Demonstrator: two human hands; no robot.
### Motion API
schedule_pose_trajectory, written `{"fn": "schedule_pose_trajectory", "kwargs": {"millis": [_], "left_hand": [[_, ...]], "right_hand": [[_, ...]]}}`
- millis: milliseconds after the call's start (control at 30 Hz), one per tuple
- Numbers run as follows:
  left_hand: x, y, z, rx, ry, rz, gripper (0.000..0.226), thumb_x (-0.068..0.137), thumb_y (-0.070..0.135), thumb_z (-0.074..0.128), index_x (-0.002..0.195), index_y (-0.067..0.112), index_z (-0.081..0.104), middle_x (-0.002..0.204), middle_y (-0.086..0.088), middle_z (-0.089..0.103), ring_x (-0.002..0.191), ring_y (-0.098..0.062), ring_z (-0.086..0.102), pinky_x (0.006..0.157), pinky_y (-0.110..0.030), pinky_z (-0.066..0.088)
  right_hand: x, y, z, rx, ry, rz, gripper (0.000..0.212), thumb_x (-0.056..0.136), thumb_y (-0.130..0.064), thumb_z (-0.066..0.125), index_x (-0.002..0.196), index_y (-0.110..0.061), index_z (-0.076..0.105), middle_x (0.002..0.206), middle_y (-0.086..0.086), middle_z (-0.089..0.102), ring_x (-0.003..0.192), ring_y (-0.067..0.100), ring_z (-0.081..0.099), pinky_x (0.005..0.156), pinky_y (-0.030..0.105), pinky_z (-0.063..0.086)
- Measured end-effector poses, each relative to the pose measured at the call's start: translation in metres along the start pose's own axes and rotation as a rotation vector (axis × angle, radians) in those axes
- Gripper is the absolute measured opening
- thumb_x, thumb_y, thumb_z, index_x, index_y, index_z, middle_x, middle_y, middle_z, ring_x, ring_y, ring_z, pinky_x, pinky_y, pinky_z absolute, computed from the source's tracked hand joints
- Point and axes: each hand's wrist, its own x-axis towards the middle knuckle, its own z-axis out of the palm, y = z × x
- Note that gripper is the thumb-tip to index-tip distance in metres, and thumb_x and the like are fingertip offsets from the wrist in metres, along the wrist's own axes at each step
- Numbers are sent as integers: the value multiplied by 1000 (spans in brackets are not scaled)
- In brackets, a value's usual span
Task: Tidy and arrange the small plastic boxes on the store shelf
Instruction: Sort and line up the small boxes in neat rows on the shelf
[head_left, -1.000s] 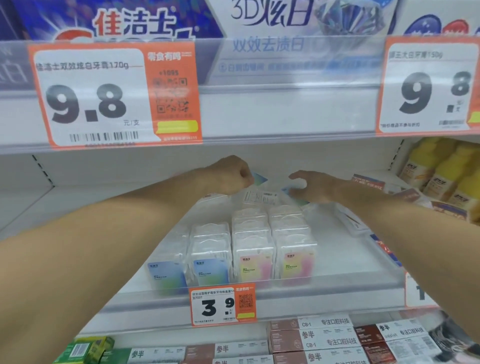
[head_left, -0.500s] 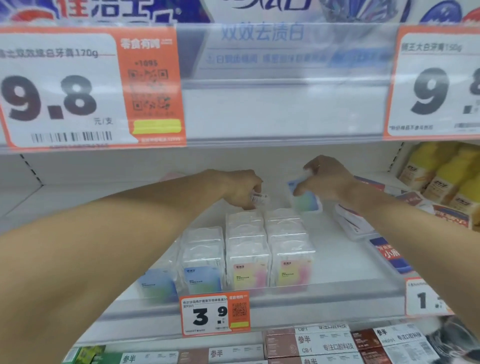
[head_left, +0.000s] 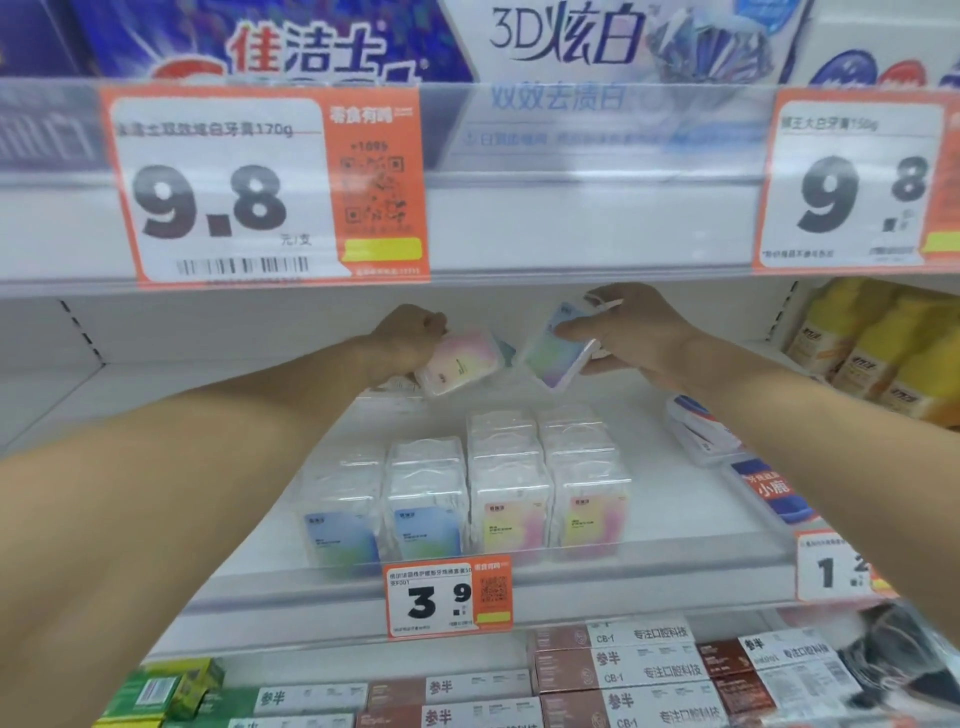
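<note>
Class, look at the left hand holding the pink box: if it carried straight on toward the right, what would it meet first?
Probably the blue box gripped by the right hand. The pink box in the left hand already nearly touches it, though depth is unclear.

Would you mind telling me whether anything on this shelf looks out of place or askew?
Yes. The rows of boxes at the front stand upright, but two are off the rows: a pink box tilted in the left hand and a blue box tilted in the right hand, both at the back.

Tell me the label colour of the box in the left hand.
Pink fading to yellow, on the box; head view.
</note>
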Motion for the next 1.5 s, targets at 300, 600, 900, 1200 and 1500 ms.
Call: {"fn": "schedule_pose_trajectory", "kwargs": {"millis": [300, 600, 900, 1200, 1500], "left_hand": [[-20, -16, -30, 139, -225, 11, 58, 83, 61, 60, 86, 3, 66, 76, -10, 54, 66, -21, 54, 51, -25, 50], [-26, 18, -12, 594, -228, 272, 48, 82, 60, 62, 98, 15, 64, 98, -5, 64, 85, -24, 62, 73, -35, 51], [-29, 39, 8, 425, -287, 337, 49, 71, 37, 83, 112, 17, 65, 113, 3, 58, 108, -16, 57, 91, -28, 47], [-32, 35, 5, 67, -345, 118, 35, 86, 16, 68, 121, 15, 62, 123, -3, 56, 111, -22, 59, 88, -38, 57], [-42, 33, 9, -96, -524, 18, 28, 90, 27, 61, 107, 6, 68, 95, -5, 61, 86, -15, 56, 94, -34, 50]], "right_hand": [[-4, -21, 22, -130, -30, -21, 43, 76, -15, 80, 117, -16, 66, 123, 0, 60, 110, 18, 58, 85, 41, 59], [-9, -21, 24, -263, -23, -19, 43, 84, -9, 72, 126, -11, 60, 128, 4, 54, 110, 22, 58, 86, 44, 59], [-15, -3, 11, -364, -26, 36, 39, 82, -12, 75, 117, -6, 60, 114, 6, 55, 90, 24, 62, 78, 39, 62], [-14, 7, 0, -348, -32, 29, 34, 79, -14, 77, 110, -7, 64, 108, 6, 60, 94, 27, 66, 75, 36, 62], [-3, 2, 8, -229, 97, -65, 31, 76, -18, 77, 105, -12, 68, 106, 1, 66, 91, 20, 68, 73, 36, 63]]}}
